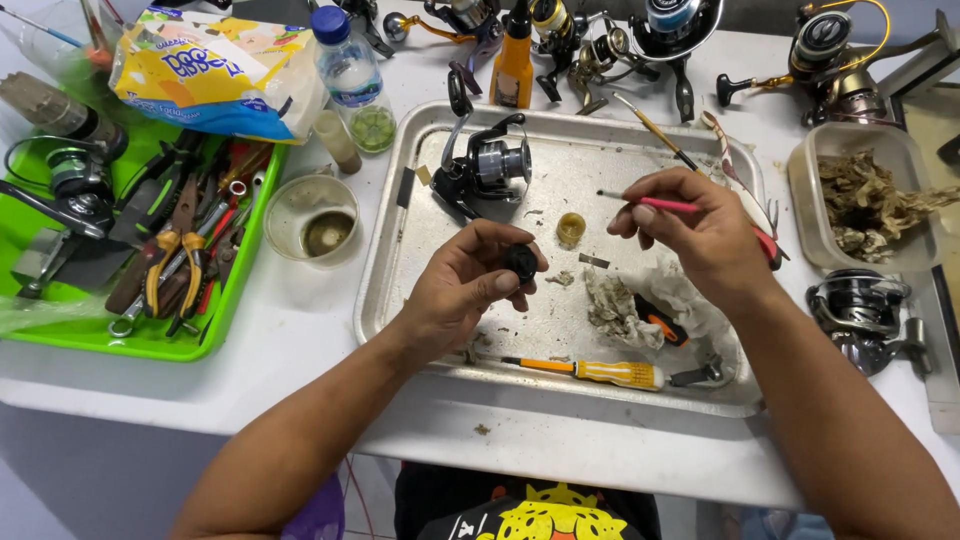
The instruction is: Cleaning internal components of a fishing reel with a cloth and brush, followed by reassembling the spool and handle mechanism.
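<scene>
My left hand (462, 283) is closed around a small round black reel part (520, 262) over the middle of a metal tray (385, 215). My right hand (700, 232) pinches a thin pink-handled brush (648, 202), its tip pointing left toward the part. A black and silver fishing reel (487, 165) lies on the tray's far side. A small yellow cap (571, 228) sits between the hands. A dirty white rag (625, 305) and a yellow-handled screwdriver (592, 370) lie near the tray's front edge.
A green tray (232, 300) of pliers and hand tools stands at left, beside a round plastic cup (312, 218) and a water bottle (352, 75). Several fishing reels (600, 45) line the table's far edge. At right sit a clear tub (868, 195) of fibrous scraps and another reel (862, 312).
</scene>
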